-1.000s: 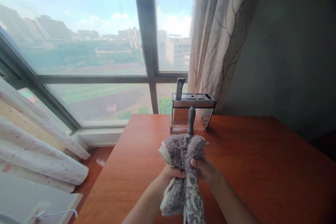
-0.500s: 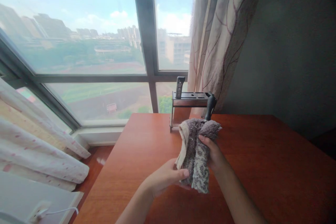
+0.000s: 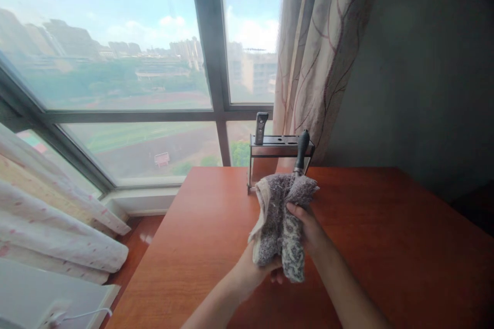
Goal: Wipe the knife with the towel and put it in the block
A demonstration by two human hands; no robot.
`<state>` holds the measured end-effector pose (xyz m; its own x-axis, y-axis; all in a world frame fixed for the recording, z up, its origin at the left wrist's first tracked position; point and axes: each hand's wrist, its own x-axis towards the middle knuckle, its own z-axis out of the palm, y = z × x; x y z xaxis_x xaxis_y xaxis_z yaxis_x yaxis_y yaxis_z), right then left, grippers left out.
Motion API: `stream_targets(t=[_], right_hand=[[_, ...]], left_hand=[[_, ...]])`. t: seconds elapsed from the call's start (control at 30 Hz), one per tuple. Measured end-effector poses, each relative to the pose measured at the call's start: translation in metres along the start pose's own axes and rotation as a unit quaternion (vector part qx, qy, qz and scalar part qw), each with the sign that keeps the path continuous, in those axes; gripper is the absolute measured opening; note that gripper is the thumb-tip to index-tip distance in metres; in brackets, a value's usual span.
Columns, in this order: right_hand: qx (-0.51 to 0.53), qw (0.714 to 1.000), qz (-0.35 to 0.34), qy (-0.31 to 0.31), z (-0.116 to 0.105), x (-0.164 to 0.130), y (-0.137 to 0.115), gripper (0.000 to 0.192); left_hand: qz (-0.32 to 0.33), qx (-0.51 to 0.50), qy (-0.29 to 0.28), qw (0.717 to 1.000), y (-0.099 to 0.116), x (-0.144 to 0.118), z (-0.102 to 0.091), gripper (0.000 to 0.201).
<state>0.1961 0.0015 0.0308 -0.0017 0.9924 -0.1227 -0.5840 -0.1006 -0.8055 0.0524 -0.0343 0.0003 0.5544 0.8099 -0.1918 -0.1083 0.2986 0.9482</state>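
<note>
A grey-brown fluffy cloth [image 3: 270, 221] with a pale edge is folded around a tool over the table. Out of its top sticks the tool's black ridged handle [image 3: 302, 151] with a metal collar; the rest of the tool is hidden inside. My right hand [image 3: 306, 223] grips the cloth from the right, thumb pressed on its front. From below and the left, my left hand [image 3: 257, 267] is closed around the lower cloth, its thumb covered and a few fingertips showing underneath.
Behind the cloth stands a metal knife rack [image 3: 278, 140] holding a knife with a dark handle [image 3: 261, 128]. The reddish-brown wooden table [image 3: 200, 226] stands by a large window. Curtains [image 3: 312, 51] hang at both sides, and a white cable [image 3: 88, 312] lies at lower left.
The black handle has swung more upright and stands higher out of the cloth. My left thumb has gone from the cloth's front to out of sight behind or beneath it.
</note>
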Motion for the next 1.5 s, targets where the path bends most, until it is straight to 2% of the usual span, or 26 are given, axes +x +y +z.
stream_targets(t=[0.1,0.17,0.27,0.37,0.47,0.57,0.63,0.77,0.93,1.0,1.1,1.2,1.27,1.37,1.5], right_hand=[[-0.022,0.999,-0.028,0.004,0.005,-0.002,0.003,0.033],[-0.029,0.998,-0.051,0.036,0.006,-0.001,0.002,0.033],[-0.018,0.992,-0.091,0.089,0.004,0.003,-0.006,0.038],[0.001,0.986,-0.120,0.114,0.003,0.006,-0.018,0.043],[0.016,0.987,-0.110,0.114,0.004,0.008,-0.026,0.042],[0.031,0.991,-0.089,0.098,0.002,0.010,-0.029,0.038],[0.037,0.994,-0.065,0.085,0.000,0.011,-0.028,0.036],[0.041,0.998,-0.020,0.051,-0.001,0.011,-0.019,0.034],[0.035,0.998,-0.028,0.033,0.006,0.007,-0.006,0.034],[0.024,0.999,-0.027,0.031,0.009,0.006,-0.005,0.037],[0.013,0.999,-0.029,0.039,0.010,0.005,-0.009,0.039],[0.019,0.999,-0.026,0.037,0.005,0.006,-0.013,0.037],[0.028,0.999,-0.013,0.024,-0.001,0.008,-0.012,0.035],[0.051,0.998,0.023,-0.004,-0.008,0.009,-0.009,0.032],[0.090,0.995,0.043,-0.019,-0.010,0.010,-0.011,0.037]], left_hand=[[0.036,0.019,0.080,0.996,-0.008,0.005,-0.005,0.029],[0.050,0.045,0.097,0.993,-0.013,0.009,-0.009,0.028],[0.058,0.067,0.070,0.994,-0.017,0.014,-0.011,0.028],[0.046,0.064,0.054,0.995,-0.016,0.016,-0.009,0.028],[0.023,0.050,0.030,0.998,-0.011,0.013,-0.007,0.030],[0.016,0.028,-0.032,0.999,-0.005,0.006,-0.009,0.033],[0.022,0.028,-0.053,0.998,-0.003,0.003,-0.011,0.034],[0.079,0.093,-0.010,0.992,-0.004,0.005,-0.014,0.030],[0.216,0.169,0.037,0.961,0.006,0.008,-0.014,0.031],[0.241,0.190,0.033,0.951,0.012,0.007,-0.014,0.026],[0.186,0.176,0.005,0.967,0.013,0.005,-0.013,0.026],[0.047,0.101,-0.052,0.992,0.004,0.003,-0.012,0.036],[-0.026,0.056,-0.111,0.992,-0.002,0.001,-0.011,0.040],[-0.057,-0.002,-0.182,0.982,-0.005,-0.003,-0.009,0.040],[-0.049,-0.033,-0.195,0.979,0.000,-0.004,-0.010,0.036]])
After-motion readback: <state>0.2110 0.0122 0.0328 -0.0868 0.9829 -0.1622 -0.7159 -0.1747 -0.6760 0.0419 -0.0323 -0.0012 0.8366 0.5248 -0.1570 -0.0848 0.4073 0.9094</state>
